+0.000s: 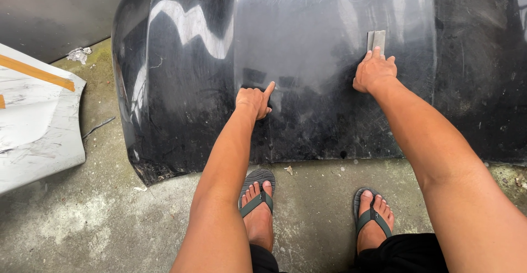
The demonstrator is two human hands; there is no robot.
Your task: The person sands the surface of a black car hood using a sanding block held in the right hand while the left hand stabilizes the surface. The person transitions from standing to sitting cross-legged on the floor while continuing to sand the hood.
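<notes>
Grey sandpaper (376,40) lies half hidden under the right hand (374,72), its grip seemingly pressed flat on it.

Both arms are bare from the upper edge of the view down to the wrists, with no sleeves, watch, bracelet or gloves. The left hand (254,101) and the right hand (374,72) are bare too, without rings that can be made out. At the bottom of the view a strip of black fabric shows, most likely shorts (403,254), plain and without visible print. The feet wear flip-flops: the left flip-flop (258,186) and the right flip-flop (372,216) each have a dark grey sole and dark green Y-shaped straps running between the toes.
</notes>
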